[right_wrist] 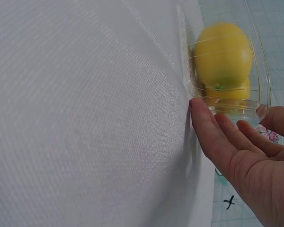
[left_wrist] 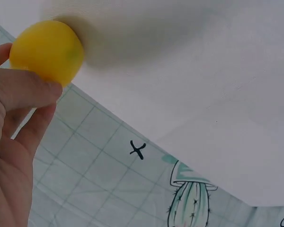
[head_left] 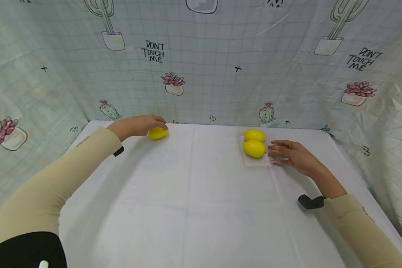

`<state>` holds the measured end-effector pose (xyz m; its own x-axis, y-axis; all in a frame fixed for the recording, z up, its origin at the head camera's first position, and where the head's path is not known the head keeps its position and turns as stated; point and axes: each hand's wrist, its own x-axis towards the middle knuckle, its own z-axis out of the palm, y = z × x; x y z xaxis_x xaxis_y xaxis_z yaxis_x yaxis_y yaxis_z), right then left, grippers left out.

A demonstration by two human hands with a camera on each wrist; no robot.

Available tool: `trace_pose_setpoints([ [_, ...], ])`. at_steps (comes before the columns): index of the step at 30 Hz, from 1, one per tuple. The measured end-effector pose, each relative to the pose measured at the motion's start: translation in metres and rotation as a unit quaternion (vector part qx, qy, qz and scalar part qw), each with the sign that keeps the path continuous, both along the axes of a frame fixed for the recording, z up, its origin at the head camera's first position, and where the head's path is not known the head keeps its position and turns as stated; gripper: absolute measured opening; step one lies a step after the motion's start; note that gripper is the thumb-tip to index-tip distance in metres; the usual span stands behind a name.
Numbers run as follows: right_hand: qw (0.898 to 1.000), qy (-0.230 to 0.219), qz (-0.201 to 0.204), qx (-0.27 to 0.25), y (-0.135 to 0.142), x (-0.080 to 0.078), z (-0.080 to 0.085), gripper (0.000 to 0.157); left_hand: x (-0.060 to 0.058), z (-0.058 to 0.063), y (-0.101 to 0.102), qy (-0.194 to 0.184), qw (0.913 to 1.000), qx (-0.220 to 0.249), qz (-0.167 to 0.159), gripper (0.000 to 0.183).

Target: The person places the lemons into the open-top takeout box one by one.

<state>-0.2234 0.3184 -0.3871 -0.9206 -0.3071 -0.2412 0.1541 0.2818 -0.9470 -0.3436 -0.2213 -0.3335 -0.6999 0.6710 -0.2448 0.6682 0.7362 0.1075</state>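
Observation:
At the far left of the table, my left hand [head_left: 139, 125] holds a yellow lemon [head_left: 158, 134] between thumb and fingers. The left wrist view shows that lemon [left_wrist: 46, 51] close to the white surface; whether it touches is hard to tell. Toward the right stands a clear plastic container [head_left: 249, 163] with two lemons in it, the nearer one [head_left: 254, 148] in front of the farther one [head_left: 254, 134]. Beside its right wall is my right hand [head_left: 298, 158], fingers loosely extended. In the right wrist view those fingertips reach the wall of the container [right_wrist: 267, 92].
A white cloth [head_left: 187, 193] covers the table. Behind it hangs a grid-patterned curtain [head_left: 207, 56] with cactus drawings, which also runs along both sides. A dark object [head_left: 26, 249] fills the lower left corner of the head view.

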Motion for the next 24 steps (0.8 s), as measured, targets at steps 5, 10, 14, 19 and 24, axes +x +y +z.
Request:
trace_pose_setpoints([
  [5,1.000,-0.003,-0.001,0.001,0.001,0.003,-0.001,0.062,-0.006,0.001,0.003,0.011,0.9993,-0.015,-0.034,0.057],
  [10,1.000,0.000,0.001,-0.003,0.001,0.003,0.002,0.062,-0.012,0.002,0.010,0.010,0.9965,-0.050,-0.066,0.041],
  [14,1.000,0.001,0.004,-0.004,0.000,0.002,0.004,0.061,-0.013,-0.002,0.010,-0.015,0.9946,-0.077,-0.067,0.027],
  [19,1.000,0.004,0.003,0.008,0.000,0.000,0.003,0.060,-0.012,-0.001,0.001,-0.033,0.9985,-0.042,-0.004,0.049],
  [24,1.000,0.002,0.002,0.015,-0.001,-0.001,0.002,0.060,-0.011,0.001,-0.014,-0.032,0.9982,-0.037,0.035,0.059],
])
